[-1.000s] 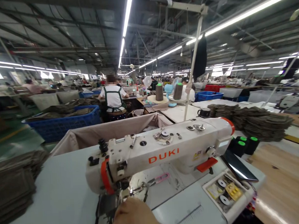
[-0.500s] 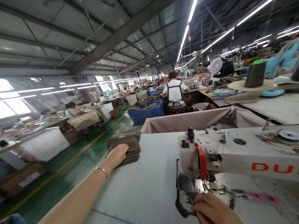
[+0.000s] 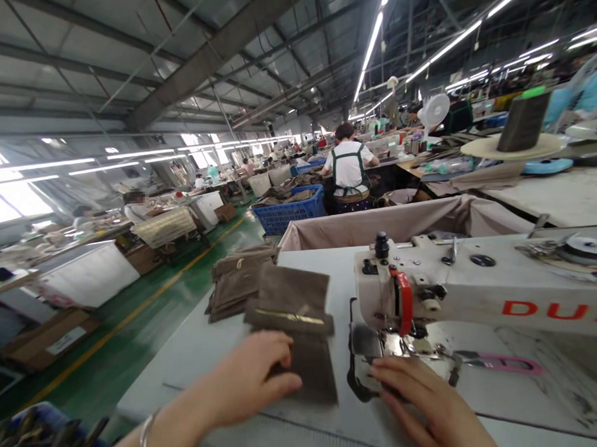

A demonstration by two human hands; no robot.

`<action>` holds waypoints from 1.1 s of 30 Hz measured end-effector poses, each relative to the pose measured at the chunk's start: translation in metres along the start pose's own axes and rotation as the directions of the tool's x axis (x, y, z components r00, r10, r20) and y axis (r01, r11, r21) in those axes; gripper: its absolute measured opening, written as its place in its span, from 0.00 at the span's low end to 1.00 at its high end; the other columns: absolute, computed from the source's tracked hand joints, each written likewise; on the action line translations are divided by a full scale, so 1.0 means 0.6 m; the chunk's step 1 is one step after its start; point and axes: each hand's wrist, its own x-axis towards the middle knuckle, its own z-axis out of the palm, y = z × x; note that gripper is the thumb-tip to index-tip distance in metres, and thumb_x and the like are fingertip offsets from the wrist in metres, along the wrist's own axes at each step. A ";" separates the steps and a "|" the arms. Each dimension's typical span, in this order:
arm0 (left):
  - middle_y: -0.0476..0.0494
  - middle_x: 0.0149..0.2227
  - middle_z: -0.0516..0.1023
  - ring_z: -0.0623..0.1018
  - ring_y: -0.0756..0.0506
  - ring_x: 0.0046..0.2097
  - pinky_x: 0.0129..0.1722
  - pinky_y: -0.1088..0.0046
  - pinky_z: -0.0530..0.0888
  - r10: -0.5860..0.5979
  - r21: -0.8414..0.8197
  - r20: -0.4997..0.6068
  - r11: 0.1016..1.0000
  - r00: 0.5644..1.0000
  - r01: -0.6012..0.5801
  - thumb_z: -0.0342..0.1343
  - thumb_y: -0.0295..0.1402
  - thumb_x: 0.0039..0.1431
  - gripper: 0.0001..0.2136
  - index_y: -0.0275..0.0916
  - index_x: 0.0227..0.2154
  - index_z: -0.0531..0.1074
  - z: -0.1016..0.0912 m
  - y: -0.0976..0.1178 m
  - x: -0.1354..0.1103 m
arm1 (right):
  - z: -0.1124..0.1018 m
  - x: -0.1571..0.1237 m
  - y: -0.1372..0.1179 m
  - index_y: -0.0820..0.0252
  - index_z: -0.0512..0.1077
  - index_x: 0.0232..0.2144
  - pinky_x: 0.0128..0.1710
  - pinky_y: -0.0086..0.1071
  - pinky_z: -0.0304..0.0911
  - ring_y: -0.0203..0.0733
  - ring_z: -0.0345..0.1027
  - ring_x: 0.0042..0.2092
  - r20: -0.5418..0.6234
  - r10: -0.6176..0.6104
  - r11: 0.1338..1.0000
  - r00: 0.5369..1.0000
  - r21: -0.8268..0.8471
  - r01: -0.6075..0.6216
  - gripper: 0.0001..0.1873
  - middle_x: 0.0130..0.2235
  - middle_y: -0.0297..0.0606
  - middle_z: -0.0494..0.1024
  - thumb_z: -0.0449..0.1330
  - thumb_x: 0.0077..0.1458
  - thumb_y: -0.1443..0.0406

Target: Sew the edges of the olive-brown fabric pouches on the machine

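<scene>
Brown panel [image 3: 293, 304] has come between stack [image 3: 234, 285] and machine [image 3: 464, 278].

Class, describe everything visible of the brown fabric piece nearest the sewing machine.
The brown fabric piece looks like matte cloth, with panels above and below a crosswise band bearing a golden zip-like strip. It is spread out, blurred, over the pale tabletop, between the fabric stack and sewing machine. The left grip is at its lower left; contact is unclear.

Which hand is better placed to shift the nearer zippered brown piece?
Likely the left: your left hand is right at the brown piece, by its left edge. Your right hand is farther off, at the sewing machine.
</scene>
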 end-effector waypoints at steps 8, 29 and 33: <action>0.42 0.54 0.71 0.68 0.41 0.57 0.59 0.60 0.62 0.106 -0.137 -0.161 0.982 0.981 -0.128 0.54 0.37 0.63 0.14 0.45 0.51 0.70 0.113 0.039 0.064 | 0.015 -0.004 -0.061 0.55 0.74 0.46 0.50 0.48 0.67 0.54 0.68 0.53 0.247 -0.009 0.999 0.969 0.036 0.000 0.15 0.53 0.44 0.74 0.62 0.55 0.61; 0.46 0.38 0.78 0.76 0.44 0.41 0.42 0.70 0.70 -0.152 -0.872 0.013 0.481 0.988 0.085 0.60 0.33 0.55 0.15 0.40 0.45 0.71 0.051 0.142 0.028 | -0.042 -0.009 -0.075 0.53 0.72 0.31 0.50 0.41 0.66 0.48 0.65 0.53 0.039 0.351 0.902 0.935 0.253 -0.350 0.07 0.51 0.40 0.70 0.56 0.60 0.60; 0.43 0.36 0.80 0.77 0.44 0.38 0.39 0.70 0.71 -0.273 -0.961 0.050 0.249 0.961 0.120 0.64 0.37 0.52 0.12 0.38 0.38 0.77 0.044 0.170 0.018 | -0.071 0.006 -0.084 0.51 0.71 0.30 0.48 0.39 0.67 0.46 0.69 0.49 0.129 0.329 0.871 0.935 0.341 -0.353 0.05 0.47 0.36 0.75 0.59 0.57 0.61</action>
